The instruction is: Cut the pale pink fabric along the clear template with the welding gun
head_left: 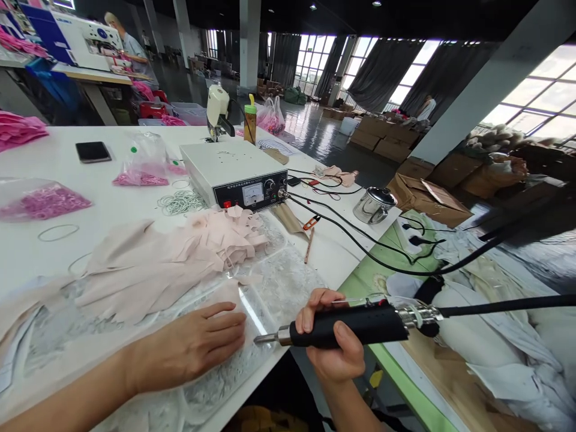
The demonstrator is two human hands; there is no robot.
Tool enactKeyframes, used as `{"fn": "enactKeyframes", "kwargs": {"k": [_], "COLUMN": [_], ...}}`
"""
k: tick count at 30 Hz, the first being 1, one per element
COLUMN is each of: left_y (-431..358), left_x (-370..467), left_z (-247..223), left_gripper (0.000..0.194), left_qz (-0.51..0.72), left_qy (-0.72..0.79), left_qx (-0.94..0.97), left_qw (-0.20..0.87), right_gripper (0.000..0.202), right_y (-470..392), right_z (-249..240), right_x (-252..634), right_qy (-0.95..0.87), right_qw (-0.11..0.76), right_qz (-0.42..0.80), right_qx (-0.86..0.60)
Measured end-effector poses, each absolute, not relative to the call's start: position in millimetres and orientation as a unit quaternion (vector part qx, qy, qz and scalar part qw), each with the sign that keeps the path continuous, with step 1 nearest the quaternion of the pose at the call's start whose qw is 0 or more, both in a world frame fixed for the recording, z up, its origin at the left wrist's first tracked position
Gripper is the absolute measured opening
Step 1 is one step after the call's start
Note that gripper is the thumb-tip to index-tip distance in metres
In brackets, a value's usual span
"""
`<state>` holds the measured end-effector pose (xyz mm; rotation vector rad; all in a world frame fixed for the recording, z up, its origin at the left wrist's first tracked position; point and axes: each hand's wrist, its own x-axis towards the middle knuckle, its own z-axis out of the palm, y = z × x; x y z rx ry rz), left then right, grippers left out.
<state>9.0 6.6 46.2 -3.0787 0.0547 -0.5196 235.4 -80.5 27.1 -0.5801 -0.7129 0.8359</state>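
Note:
My left hand [193,342] lies flat, palm down and fingers stretched out, on pale pink fabric over a clear plastic sheet [288,270]. In my right hand [337,354] is a black corded handheld ultrasonic tool [355,324], its fingers wrapped round the barrel. The tool's bare metal tip points left, just off my left fingertips and above the sheet's edge. Behind my left hand, a heap of cut pale pink fabric pieces [180,258] spreads over the sheet. At the back of that heap stands a white control box [234,171] with a dial.
Cables [360,237] run from the box towards the right. A glass mug [374,205], orange-handled thread snips [311,223] and a phone [93,152] lie about the white table. Pink pieces fill plastic bags [139,162]. White cloth [504,342] is piled at right. A person [135,51] sits far left.

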Motion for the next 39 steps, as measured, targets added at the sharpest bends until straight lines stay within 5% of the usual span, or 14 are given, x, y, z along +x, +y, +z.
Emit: {"fn": "enactKeyframes", "kwargs": {"k": [19,39], "left_y": [1.1,0.9], "left_x": [11.4,9.5], "left_z": [45.8,41.1], "left_gripper": [0.022,0.029], "left_qz": [-0.151,-0.169], "left_qy": [0.014,-0.017], "left_qx": [-0.985,-0.985], "left_qw": [0.083,0.038], "right_gripper": [0.022,0.021], "right_y": [-83.7,-85.7], "right_z": [30.4,34.2], "right_x": [236.4,234.3], "right_qy": [-0.357,-0.367], "right_qw": [0.797,0.791], "right_qz": [0.408,0.400], "right_qx": [-0.268,-0.282]}}
